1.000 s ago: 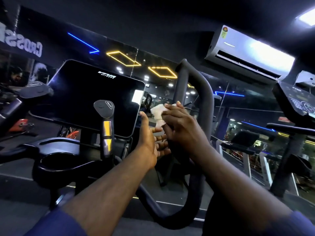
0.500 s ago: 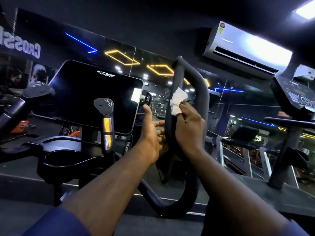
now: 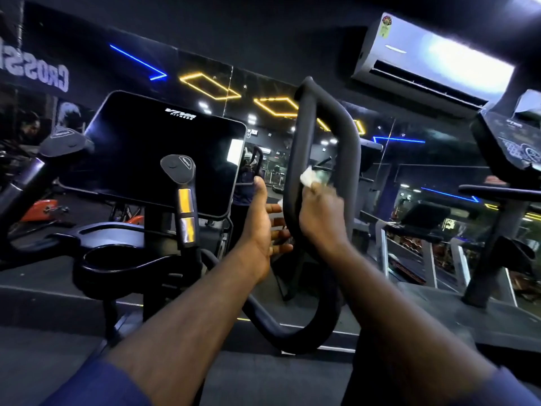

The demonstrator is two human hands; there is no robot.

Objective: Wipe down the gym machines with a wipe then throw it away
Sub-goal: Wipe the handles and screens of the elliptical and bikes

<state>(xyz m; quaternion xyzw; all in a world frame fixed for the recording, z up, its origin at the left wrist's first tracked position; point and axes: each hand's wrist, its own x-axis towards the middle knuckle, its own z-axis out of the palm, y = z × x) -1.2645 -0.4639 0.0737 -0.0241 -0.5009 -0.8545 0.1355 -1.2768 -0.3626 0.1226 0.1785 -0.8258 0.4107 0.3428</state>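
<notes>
In the head view, the only one I have, my landmark is the black loop handle (image 3: 301, 142) of the machine, which stands upright in the middle. The right hand (image 3: 320, 218) is on the near bar of this handle. Its fingers are curled and they pinch the white wipe (image 3: 307, 177) against the inner side of the bar, just above the knuckles. The hand is a little blurred, so I cannot tell how much of the bar the wipe covers. The left hand (image 3: 262, 227) is just to the left of the handle with the fingers spread and the palm turned to the bar. It holds nothing, and whether the fingertips touch the bar I cannot tell. Further left of the handle is the dark console screen (image 3: 164, 153). Above and to the right of the handle hangs an air conditioner (image 3: 433, 57).

I judge that the wiping step is in hand and the throwing away is not yet near. The next move needs steady pressure along the curve of the bar, and the wipe should not slip out of the pinch.
</notes>
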